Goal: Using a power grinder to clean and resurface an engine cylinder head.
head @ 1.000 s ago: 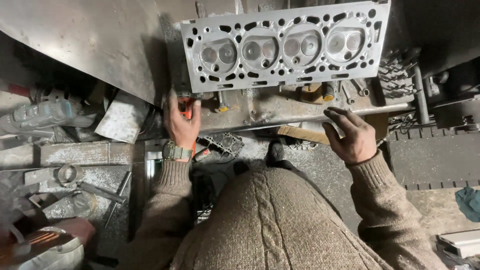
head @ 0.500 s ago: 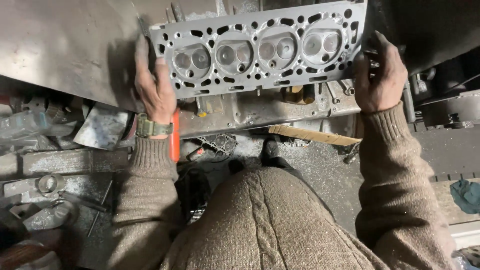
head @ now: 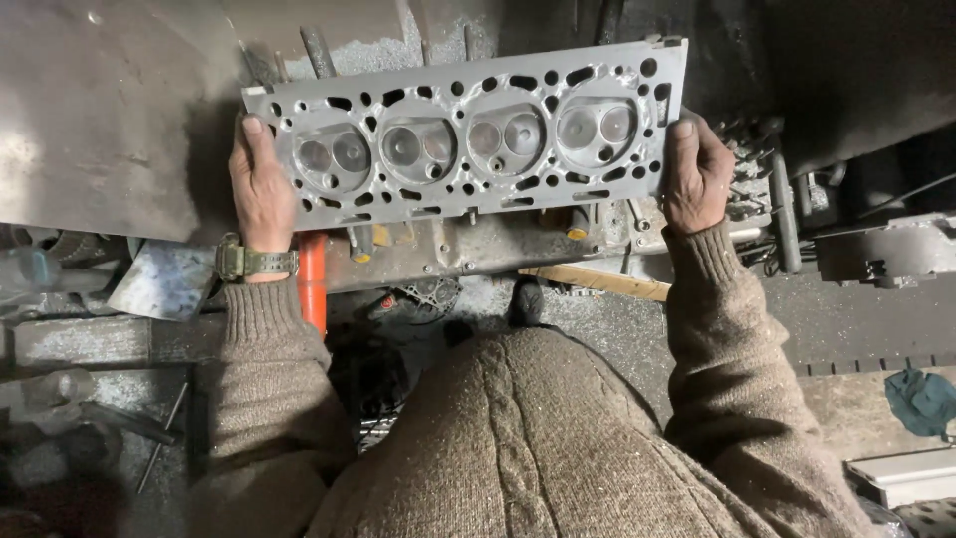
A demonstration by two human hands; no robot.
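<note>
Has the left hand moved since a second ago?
Yes. The left hand has left the orange-handled tool on the bench and gone up to grip the left end of the cylinder head, above that tool.

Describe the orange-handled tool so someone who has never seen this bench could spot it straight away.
Start at the long grey cylinder head that both hands grip by its ends. Drop to the left hand and its wristwatch. Just to the right of the watch, an orange handle hangs upright below the head, the only bright orange thing among grey metal.
</note>
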